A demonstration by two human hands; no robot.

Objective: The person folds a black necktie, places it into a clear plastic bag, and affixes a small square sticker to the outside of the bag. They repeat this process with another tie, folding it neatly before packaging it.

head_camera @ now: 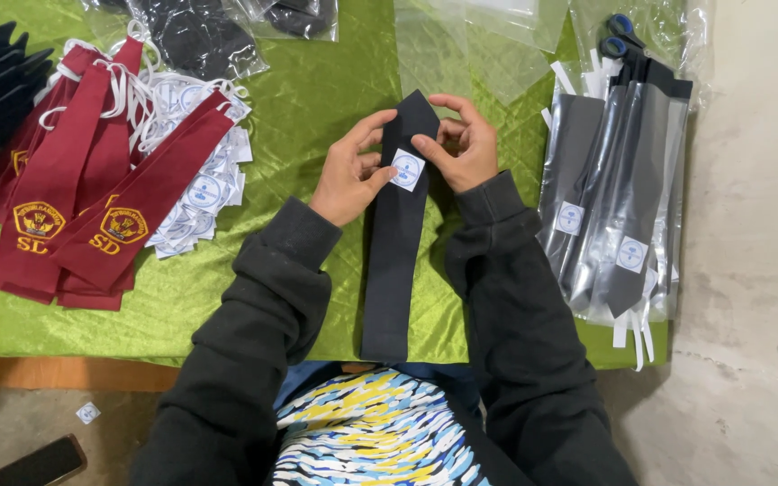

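1. In the middle of the green cloth (317, 99), a black tie (395, 261) lies lengthwise, its pointed end far from me and its other end hanging just over the near edge of the table.
2. My left hand (350, 173) is curled against the tie's left edge near the point, with the thumb touching a small white round-printed label (407, 169) on the tie.
3. My right hand (463, 144) grips the tie's right edge, fingers bent over the pointed end and thumb pressing the label's right side. Both hands are closed narrowly on the tie and label, not spread.
4. I judge the step in hand to be fixing the label onto the tie just below its point. The label sits a little tilted.
5. The next move, as I judge it, calls for pressing the label flat and straight with both thumbs while the fingers keep the cloth from sliding on the slick green fabric.
6. To the left lie dark red ties (74, 198) with yellow badges, over a heap of loose white labels (200, 193).
7. To the right is a stack of bagged ties (614, 198) in clear sleeves, with blue-handled scissors (623, 36) at its far end.
8. Empty clear bags (470, 45) lie at the far side, just beyond the tie's point.
9. On the floor at near left lies a phone (40, 463).
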